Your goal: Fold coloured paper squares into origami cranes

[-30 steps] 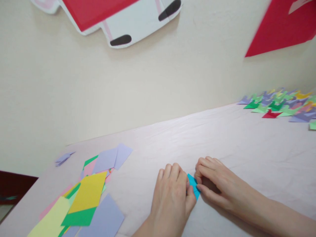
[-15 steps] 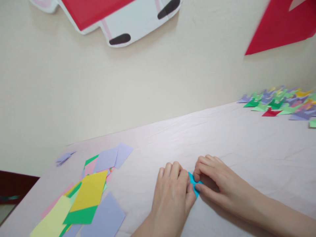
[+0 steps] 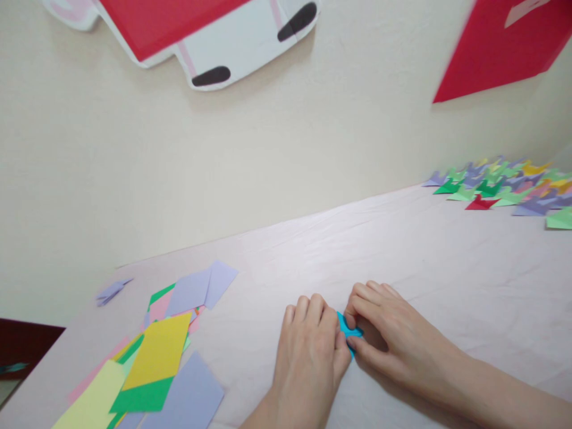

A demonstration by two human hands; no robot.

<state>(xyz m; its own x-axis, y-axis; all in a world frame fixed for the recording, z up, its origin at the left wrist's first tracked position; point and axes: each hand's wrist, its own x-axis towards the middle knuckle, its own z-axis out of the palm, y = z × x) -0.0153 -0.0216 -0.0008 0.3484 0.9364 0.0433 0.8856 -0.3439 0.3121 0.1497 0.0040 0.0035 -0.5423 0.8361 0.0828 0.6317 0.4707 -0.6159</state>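
Note:
A small piece of folded blue paper (image 3: 347, 327) lies on the pale cloth between my hands, mostly covered by fingers. My left hand (image 3: 308, 345) has its fingers curled over the paper's left side, with the thumb pressed along its near edge. From the right, my right hand (image 3: 379, 328) pinches the paper between thumb and forefinger. How the folds run under the fingers is hidden.
Loose coloured sheets, a yellow one (image 3: 158, 348) among them, spread over the left of the table (image 3: 268, 262). Several small folded paper figures (image 3: 489, 187) stand at the far right by the wall. A folded lilac piece (image 3: 111, 292) sits near the left edge.
The blue paper's right part looks narrower and more gathered between my right thumb and forefinger. My hands have hardly moved; the whole view has shifted slightly.

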